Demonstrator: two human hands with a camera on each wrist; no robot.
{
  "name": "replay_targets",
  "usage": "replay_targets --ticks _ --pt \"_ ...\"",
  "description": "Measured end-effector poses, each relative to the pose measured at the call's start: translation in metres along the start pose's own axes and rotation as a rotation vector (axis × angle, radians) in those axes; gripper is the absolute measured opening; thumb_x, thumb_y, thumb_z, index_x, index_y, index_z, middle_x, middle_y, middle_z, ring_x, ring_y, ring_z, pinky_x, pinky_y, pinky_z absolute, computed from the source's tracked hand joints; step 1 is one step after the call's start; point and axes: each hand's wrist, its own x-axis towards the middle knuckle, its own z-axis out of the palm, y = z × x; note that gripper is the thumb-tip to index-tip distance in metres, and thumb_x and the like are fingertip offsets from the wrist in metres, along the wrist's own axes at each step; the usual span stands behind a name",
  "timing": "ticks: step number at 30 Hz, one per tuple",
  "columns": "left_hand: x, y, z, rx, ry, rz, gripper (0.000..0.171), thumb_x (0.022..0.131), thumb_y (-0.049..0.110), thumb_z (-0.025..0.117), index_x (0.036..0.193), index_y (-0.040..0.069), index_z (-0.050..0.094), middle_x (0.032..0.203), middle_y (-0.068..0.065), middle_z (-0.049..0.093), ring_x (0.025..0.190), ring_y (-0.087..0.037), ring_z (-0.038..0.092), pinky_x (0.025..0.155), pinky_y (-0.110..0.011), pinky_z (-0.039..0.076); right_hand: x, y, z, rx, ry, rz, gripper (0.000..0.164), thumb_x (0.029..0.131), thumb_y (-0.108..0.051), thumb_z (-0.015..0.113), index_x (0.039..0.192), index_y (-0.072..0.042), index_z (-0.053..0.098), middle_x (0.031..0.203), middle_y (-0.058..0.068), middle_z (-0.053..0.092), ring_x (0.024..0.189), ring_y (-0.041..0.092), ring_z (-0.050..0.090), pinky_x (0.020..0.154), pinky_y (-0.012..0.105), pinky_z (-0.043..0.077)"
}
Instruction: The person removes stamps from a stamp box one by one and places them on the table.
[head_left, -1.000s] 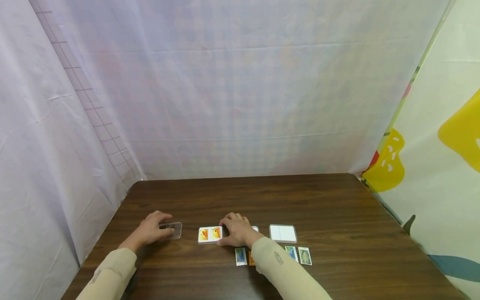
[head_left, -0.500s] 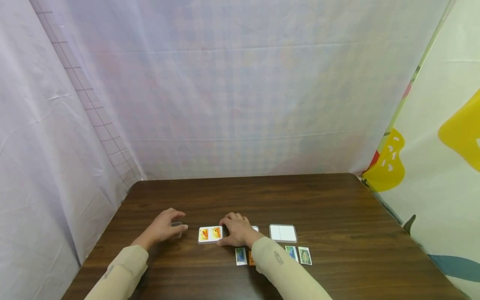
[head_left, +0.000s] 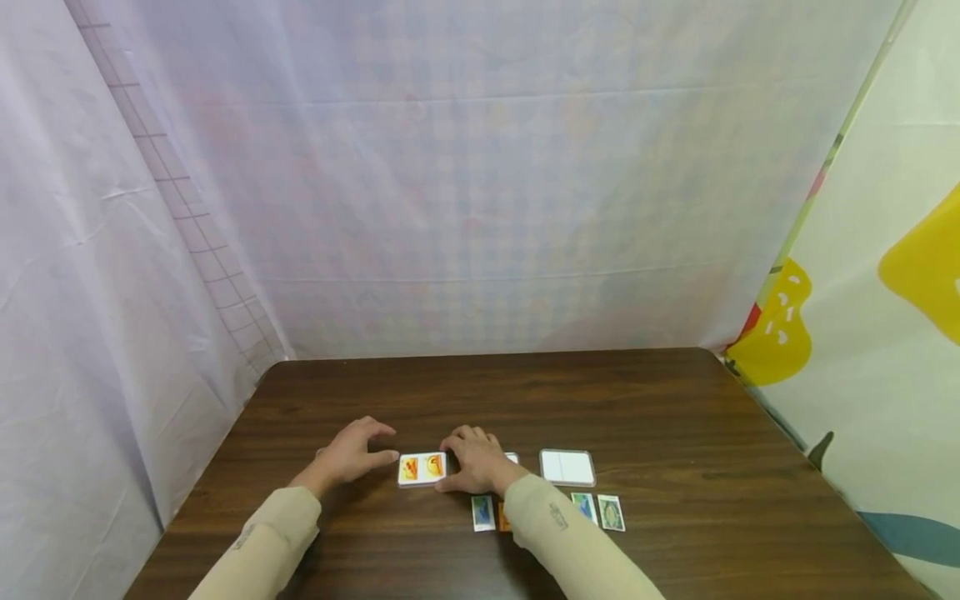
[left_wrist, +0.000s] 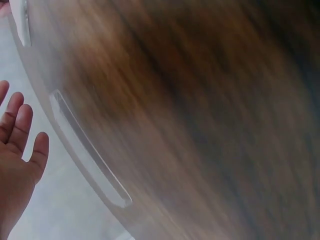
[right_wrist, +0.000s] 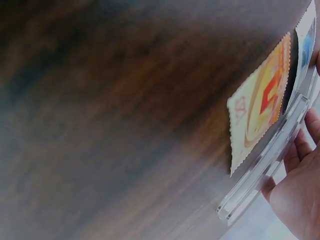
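In the head view a clear stamp case (head_left: 422, 469) with two orange-and-yellow stamps lies flat. My left hand (head_left: 351, 454) is just left of it, thumb and fingers apart, nothing between them. My right hand (head_left: 478, 461) holds the case's right end, thumb at the near edge and fingers at the far edge. A second case (head_left: 512, 457) is mostly hidden under that hand; in the right wrist view a clear case edge (right_wrist: 265, 160) lies before the hand. A clear plastic cover (left_wrist: 90, 150) lies on the table in the left wrist view.
Another white-backed case (head_left: 567, 467) lies to the right. Loose stamps lie nearer on the brown table (head_left: 480, 392): a blue stamp (head_left: 483, 513), an orange stamp (head_left: 503, 517) partly behind the sleeve, another blue stamp (head_left: 584, 507) and a green stamp (head_left: 611, 512).
My left hand has left the clear cover and moved right, up to the left end of the stamp case. My right hand has stayed in place.
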Motion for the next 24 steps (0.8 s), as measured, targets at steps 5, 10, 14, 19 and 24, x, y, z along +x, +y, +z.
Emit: replay_targets --ticks 5,10,14,19,24 --pt "0.003 0.002 0.007 0.004 0.004 0.056 0.040 0.085 0.028 0.076 0.113 0.000 0.068 0.099 -0.008 0.062 0.095 -0.029 0.060 0.086 -0.048 0.048 -0.002 -0.003 -0.003 -0.001 -0.003 0.002 0.061 0.084 -0.055 0.072 0.131 -0.018 0.058 0.141 0.009 0.046 0.131 0.030 0.041 0.108 0.054 0.030" --pt "0.004 0.004 0.013 0.007 -0.015 0.051 0.035 0.086 0.026 0.076 0.111 0.002 0.069 0.099 -0.006 0.062 0.095 -0.027 0.059 0.085 -0.046 0.048 -0.002 -0.003 -0.003 -0.017 -0.006 0.002 0.061 0.085 -0.055 0.071 0.131 -0.019 0.057 0.142 0.009 0.046 0.131 0.030 0.040 0.109 0.054 0.029" --pt "0.004 0.005 0.015 0.013 -0.034 0.021 0.031 0.086 0.024 0.076 0.109 0.004 0.069 0.098 -0.003 0.061 0.095 -0.024 0.059 0.085 -0.045 0.047 -0.004 -0.005 -0.007 -0.019 -0.021 0.004 0.060 0.084 -0.055 0.071 0.130 -0.019 0.058 0.141 0.009 0.046 0.131 0.030 0.041 0.108 0.053 0.030" --pt "0.004 0.005 0.016 0.027 -0.045 0.016 0.028 0.085 0.024 0.077 0.106 0.006 0.070 0.097 -0.001 0.061 0.094 -0.023 0.058 0.086 -0.046 0.046 -0.007 -0.008 -0.011 -0.024 -0.033 0.012 0.060 0.084 -0.058 0.070 0.130 -0.020 0.058 0.141 0.007 0.046 0.131 0.029 0.041 0.108 0.052 0.031" --pt "0.006 0.005 0.018 0.044 -0.058 0.008 0.027 0.084 0.025 0.077 0.103 0.007 0.071 0.095 0.001 0.060 0.093 -0.022 0.058 0.086 -0.046 0.045 -0.008 -0.008 -0.011 -0.021 -0.011 -0.005 0.059 0.083 -0.056 0.072 0.128 -0.020 0.059 0.139 0.007 0.048 0.129 0.029 0.042 0.106 0.052 0.032"
